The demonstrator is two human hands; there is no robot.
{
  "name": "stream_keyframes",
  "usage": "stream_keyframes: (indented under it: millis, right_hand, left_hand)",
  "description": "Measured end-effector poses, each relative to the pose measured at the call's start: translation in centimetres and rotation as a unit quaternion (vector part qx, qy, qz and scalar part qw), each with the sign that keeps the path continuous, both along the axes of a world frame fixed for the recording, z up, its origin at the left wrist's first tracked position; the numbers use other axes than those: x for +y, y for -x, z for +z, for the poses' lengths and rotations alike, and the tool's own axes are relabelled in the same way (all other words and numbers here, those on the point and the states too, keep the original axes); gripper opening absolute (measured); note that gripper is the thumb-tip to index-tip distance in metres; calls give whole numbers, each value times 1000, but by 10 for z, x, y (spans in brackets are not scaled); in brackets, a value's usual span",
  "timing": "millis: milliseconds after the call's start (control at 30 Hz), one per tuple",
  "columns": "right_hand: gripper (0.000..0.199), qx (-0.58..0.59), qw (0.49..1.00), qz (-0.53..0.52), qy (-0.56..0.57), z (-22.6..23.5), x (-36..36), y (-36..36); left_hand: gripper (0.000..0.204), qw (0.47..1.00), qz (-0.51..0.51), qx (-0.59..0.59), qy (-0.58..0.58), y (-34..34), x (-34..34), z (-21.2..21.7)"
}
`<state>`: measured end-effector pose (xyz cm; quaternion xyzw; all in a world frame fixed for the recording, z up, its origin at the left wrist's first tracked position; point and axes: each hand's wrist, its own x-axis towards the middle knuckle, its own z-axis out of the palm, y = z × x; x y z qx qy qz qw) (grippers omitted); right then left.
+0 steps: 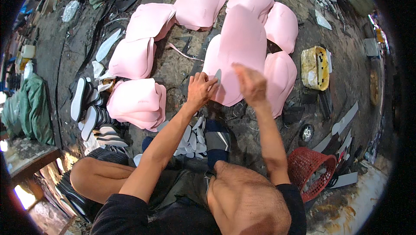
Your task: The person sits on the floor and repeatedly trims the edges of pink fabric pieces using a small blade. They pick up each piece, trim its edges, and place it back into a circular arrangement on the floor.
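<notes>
My left hand (200,89) is closed, with a small grey oval piece (218,76) at its fingertips, over the lower left of the middle pink sheets. Beside it, my right hand (251,84) is curled shut and a little blurred, low over the same sheets; what it pinches, if anything, does not show. The upper pink sheet (243,31) is long and round-ended, and lies across a lower pink sheet (213,55) that shows at the left. Loose light grey oval pieces (190,140) are heaped near my foot, partly behind my left forearm.
Stacks of pink sheets (136,100) form an arc around the middle one. Striped soles (91,113) lie in piles on the left. To the right are a yellow, stained container (315,68), a roll of tape (307,132), a red plastic basket (310,168) and scattered scraps.
</notes>
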<state>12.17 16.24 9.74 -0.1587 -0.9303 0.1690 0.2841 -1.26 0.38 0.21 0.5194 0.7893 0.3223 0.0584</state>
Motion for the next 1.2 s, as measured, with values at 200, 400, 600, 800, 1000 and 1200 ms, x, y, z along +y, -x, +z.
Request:
stream_keyframes:
  millis: [200,400,600,800,1000,1200]
  right_hand:
    - [21,-59,998,11,29,-63,-55,-10]
    - [21,-90,988,-47,116,-55,-31,7]
    - [18,-100,989,11,104,-55,-27,2]
    - [16,-116,988,-14,103,-60,-23,13]
    - [11,-175,982,14,70,-57,-35,2]
    - [10,-229,973,21,-10,-62,-44,2]
  left_hand:
    - [17,997,-75,22,23,15,-15,-15]
    - [27,997,-70,22,23,16,-16,-16]
    - [33,996,-62,65,-2,12,-15,-11]
    - [28,999,6,45,-11,-11,-26,-16]
    - [23,996,5,91,-11,-31,-31,-11]
    - [22,998,31,-30,-42,-20,-37,-1]
